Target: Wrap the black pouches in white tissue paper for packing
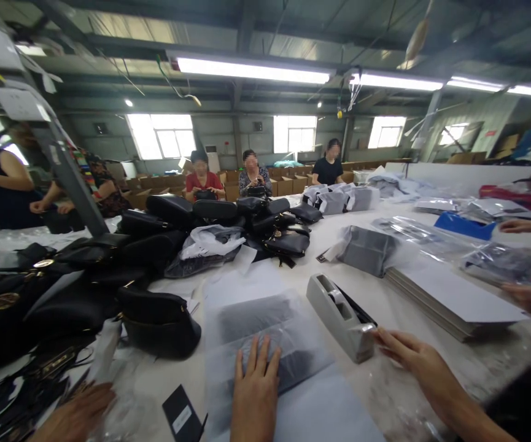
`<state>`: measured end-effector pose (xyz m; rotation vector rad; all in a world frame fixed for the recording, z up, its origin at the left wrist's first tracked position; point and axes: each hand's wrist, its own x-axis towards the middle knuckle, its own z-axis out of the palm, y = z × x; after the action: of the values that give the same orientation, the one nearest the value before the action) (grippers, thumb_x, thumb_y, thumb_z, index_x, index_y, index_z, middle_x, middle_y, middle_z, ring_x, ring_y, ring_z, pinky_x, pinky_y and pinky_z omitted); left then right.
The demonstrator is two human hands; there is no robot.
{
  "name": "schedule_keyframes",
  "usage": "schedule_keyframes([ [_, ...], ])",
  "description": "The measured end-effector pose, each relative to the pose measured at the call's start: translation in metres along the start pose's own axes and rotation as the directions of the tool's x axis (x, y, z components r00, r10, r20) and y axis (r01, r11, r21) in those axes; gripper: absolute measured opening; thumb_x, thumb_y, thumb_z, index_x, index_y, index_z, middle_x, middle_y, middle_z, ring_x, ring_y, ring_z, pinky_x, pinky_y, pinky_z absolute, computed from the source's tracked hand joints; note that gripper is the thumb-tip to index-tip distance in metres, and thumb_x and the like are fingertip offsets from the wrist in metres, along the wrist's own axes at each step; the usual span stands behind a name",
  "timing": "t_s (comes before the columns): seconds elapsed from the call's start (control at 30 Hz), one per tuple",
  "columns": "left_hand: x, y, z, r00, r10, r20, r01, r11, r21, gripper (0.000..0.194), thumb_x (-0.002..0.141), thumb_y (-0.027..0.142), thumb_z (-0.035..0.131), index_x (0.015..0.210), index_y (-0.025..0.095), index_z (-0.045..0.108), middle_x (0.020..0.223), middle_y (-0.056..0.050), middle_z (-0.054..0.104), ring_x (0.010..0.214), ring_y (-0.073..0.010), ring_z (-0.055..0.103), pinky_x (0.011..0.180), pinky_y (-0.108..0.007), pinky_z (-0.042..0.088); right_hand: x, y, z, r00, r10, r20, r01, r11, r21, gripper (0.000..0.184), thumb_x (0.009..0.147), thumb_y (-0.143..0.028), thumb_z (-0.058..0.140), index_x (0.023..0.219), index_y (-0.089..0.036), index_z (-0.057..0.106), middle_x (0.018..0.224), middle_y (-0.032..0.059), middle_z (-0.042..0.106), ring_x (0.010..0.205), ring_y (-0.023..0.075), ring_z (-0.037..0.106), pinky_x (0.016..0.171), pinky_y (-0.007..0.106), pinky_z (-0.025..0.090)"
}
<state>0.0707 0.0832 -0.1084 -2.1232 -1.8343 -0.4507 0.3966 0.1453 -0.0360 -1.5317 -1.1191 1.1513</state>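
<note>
My left hand (256,383) lies flat, fingers spread, on a dark, flat item in a translucent wrapping (256,316). White sheet material (325,405) extends under and around this package. At the front end of a grey tape dispenser (339,316), the fingertips of my right hand (406,353) are pinched together on the tape's end; the strip itself is barely visible. A black tag with a white label (183,416) rests left of the package.
Black handbags (159,322) are heaped at the left. A co-worker's hand (78,408) is at the lower left; others' hands (530,298) reach in from the right. Beyond the dispenser lie a stack of boards (458,294) and a grey wrapped bundle (369,252). Several people sit farther back.
</note>
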Motion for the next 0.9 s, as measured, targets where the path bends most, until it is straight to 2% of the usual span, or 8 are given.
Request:
schedule_keyframes([
  [0.17,-0.001,-0.003,0.008,1.000,0.022,-0.007,-0.021,1.000,0.003,0.061,0.085,0.007,0.046,0.137,0.038,0.049,0.151,0.004,0.043,0.137,-0.0267,0.044,0.104,-0.057,0.045,0.014,0.036,0.003,0.995,0.094,0.027,-0.096,0.986,0.137,0.053,0.055,-0.059,0.082,0.085,-0.015,0.078,0.085,0.0100,0.075,0.074,0.0211,0.069,0.066,0.027,0.057],
  [0.27,0.000,-0.003,0.006,1.000,0.016,0.008,-0.016,1.000,-0.021,0.060,0.085,0.007,0.047,0.138,0.037,0.049,0.152,0.004,0.042,0.138,-0.0280,0.043,0.105,-0.057,0.044,0.028,0.054,-0.001,0.999,-0.048,0.011,0.049,0.997,-0.063,0.051,0.060,-0.064,0.075,0.076,-0.016,0.076,0.064,0.0045,0.068,0.054,0.0156,0.059,0.053,0.025,0.051],
  [0.37,0.003,-0.002,-0.004,0.998,-0.012,0.055,0.016,0.997,-0.078,0.058,0.086,0.008,0.048,0.137,0.036,0.050,0.151,0.002,0.043,0.138,-0.0291,0.042,0.106,-0.058,0.043,0.028,0.061,-0.007,0.984,-0.175,0.042,0.179,0.924,-0.339,0.055,0.068,-0.070,0.063,0.073,-0.017,0.075,0.056,0.0027,0.064,0.048,0.0162,0.055,0.048,0.026,0.047],
  [0.53,0.013,-0.001,-0.034,0.988,-0.047,0.148,0.073,0.982,-0.176,0.060,0.088,0.012,0.051,0.144,0.031,0.042,0.152,-0.003,0.042,0.140,-0.0302,0.039,0.109,-0.060,0.039,-0.005,0.026,0.004,0.914,-0.305,0.269,0.400,0.787,-0.469,0.046,0.082,-0.062,0.057,0.090,-0.022,0.076,0.070,0.0031,0.070,0.059,0.0174,0.062,0.058,0.025,0.051],
  [0.6,0.016,-0.005,-0.043,0.986,-0.058,0.158,0.089,0.977,-0.194,0.062,0.089,0.008,0.047,0.147,0.028,0.037,0.154,-0.005,0.039,0.140,-0.0279,0.040,0.109,-0.056,0.041,-0.015,-0.004,0.022,0.819,-0.351,0.453,0.543,0.729,-0.417,0.037,0.086,-0.055,0.058,0.092,-0.022,0.076,0.078,0.0037,0.071,0.068,0.0175,0.064,0.064,0.024,0.051],
  [0.67,0.018,-0.013,-0.048,0.985,-0.073,0.157,0.105,0.973,-0.204,0.068,0.086,-0.001,0.041,0.148,0.027,0.035,0.155,-0.007,0.037,0.136,-0.0246,0.046,0.107,-0.049,0.045,-0.017,-0.035,0.046,0.681,-0.394,0.618,0.680,0.654,-0.332,0.030,0.090,-0.047,0.058,0.087,-0.021,0.074,0.079,0.0041,0.071,0.074,0.0172,0.064,0.069,0.024,0.050],
  [0.8,0.020,-0.036,-0.048,0.978,-0.130,0.163,0.167,0.956,-0.242,0.081,0.076,-0.011,0.036,0.147,0.028,0.036,0.155,-0.005,0.037,0.122,-0.0207,0.059,0.097,-0.036,0.054,-0.006,-0.084,0.106,0.336,-0.379,0.862,0.833,0.547,-0.084,0.028,0.093,-0.038,0.056,0.084,-0.017,0.072,0.073,0.0039,0.067,0.066,0.0138,0.059,0.065,0.024,0.046],
  [0.9,0.025,-0.054,-0.046,0.981,-0.150,0.124,0.180,0.942,-0.283,0.075,0.080,-0.009,0.036,0.145,0.028,0.040,0.154,-0.004,0.039,0.127,-0.0201,0.055,0.099,-0.035,0.053,0.010,-0.099,0.156,0.104,-0.307,0.946,0.876,0.479,0.059,0.027,0.092,-0.036,0.057,0.086,-0.015,0.072,0.074,0.0034,0.068,0.064,0.0118,0.057,0.064,0.023,0.044],
])
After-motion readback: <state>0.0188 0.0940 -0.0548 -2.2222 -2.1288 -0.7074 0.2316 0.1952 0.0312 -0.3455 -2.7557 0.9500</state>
